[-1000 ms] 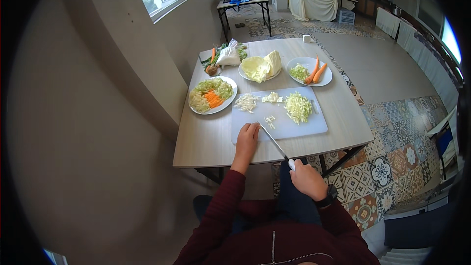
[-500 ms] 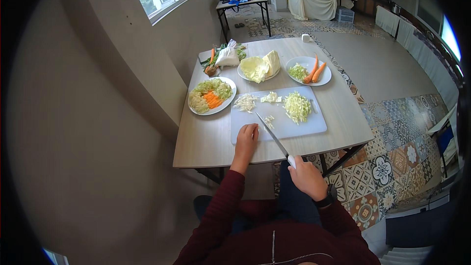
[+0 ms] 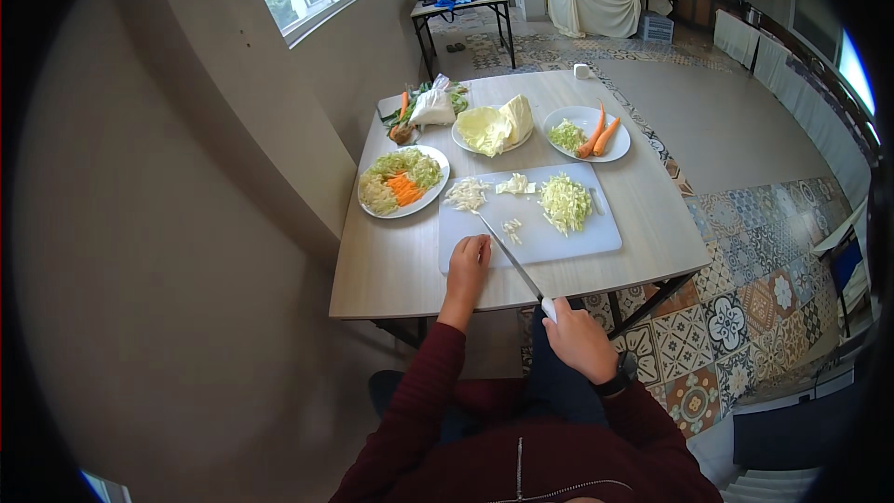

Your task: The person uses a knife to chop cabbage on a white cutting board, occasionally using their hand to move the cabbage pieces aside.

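Knife (image 3: pixel 510 256) in right hand's (image 3: pixel 577 340) closed grip; left hand (image 3: pixel 467 265) flat on white cutting board (image 3: pixel 596 235).

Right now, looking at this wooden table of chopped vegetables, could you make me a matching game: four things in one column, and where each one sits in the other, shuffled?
Things:
1. long kitchen knife
2. two whole orange carrots
3. pale green cabbage leaves
4. pile of shredded cabbage

Places:
A. on the middle round white plate
B. on the white rectangular cutting board, right part
C. in the right hand, blade over the board
D. on the far right white plate

Pairs: 1-C, 2-D, 3-A, 4-B
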Available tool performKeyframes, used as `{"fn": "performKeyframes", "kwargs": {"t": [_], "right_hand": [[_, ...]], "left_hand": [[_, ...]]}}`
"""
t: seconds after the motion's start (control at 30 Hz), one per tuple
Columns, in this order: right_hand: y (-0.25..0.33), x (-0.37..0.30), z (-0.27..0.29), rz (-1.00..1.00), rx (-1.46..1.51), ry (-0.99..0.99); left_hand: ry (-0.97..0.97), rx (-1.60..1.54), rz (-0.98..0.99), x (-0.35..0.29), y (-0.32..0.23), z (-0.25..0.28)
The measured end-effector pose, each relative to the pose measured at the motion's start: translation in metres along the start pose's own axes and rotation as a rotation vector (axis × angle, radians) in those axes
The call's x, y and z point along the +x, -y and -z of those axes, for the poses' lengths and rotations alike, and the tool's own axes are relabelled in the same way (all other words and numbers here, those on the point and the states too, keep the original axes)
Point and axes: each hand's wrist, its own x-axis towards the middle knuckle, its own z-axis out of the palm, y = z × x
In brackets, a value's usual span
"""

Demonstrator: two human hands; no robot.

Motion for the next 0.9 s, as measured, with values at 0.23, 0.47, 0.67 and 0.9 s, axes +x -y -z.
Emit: {"fn": "performKeyframes", "kwargs": {"t": [0.23,0.47,0.67,0.9], "right_hand": [[0.0009,-0.0003,-0.0033,0.001,-0.013,-0.002],[0.0069,-0.0012,-0.0056,-0.012,-0.018,0.034],[0.0094,0.0009,-0.0035,-0.057,-0.030,0.098],[0.0035,0.0042,0.0011,-0.070,-0.045,0.140]], "left_hand": [[0.003,-0.003,0.008,-0.0004,0.0002,-0.0008],[0.000,0.004,-0.008,0.0004,0.0004,-0.0005],[0.001,-0.020,-0.023,-0.0003,0.0012,-0.0007],[0.015,-0.021,-0.009,-0.0003,0.0003,0.0005]]}}
